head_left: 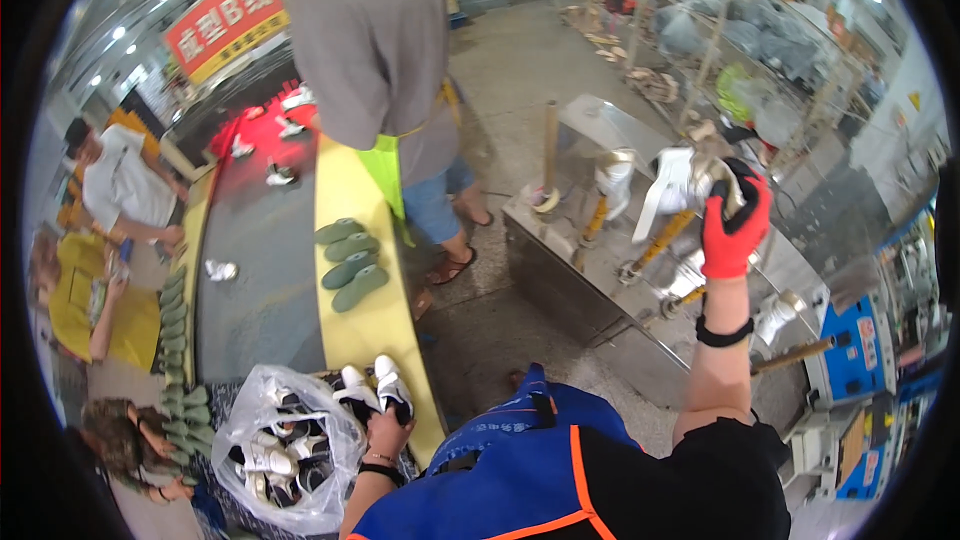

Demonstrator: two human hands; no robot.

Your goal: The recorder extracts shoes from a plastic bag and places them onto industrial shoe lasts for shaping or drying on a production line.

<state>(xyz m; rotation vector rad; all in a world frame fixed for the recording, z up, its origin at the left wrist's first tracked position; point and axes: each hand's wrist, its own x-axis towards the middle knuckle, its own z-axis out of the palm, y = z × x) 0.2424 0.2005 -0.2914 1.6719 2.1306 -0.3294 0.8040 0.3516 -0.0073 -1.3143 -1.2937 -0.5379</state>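
My right hand (736,225), in a red and black glove, is raised over a metal bench and wrapped round the heel end of a white shoe upper (676,178). That upper sits at the top of a yellow post (668,234), a pale flap hanging from it. My left hand (388,436), bare, grips the rear of a white and black shoe (391,384) at the yellow ledge's near end. A second white shoe (355,385) lies right beside it. The fingertips of my left hand are partly hidden by the shoe.
A clear plastic bag (336,460) full of shoes stands left of my left hand. Green shoe lasts (352,270) lie on the yellow ledge (405,340) beside the conveyor (265,280). A person (375,50) stands ahead; others work at left. More posts with white uppers (612,185) rise from the bench.
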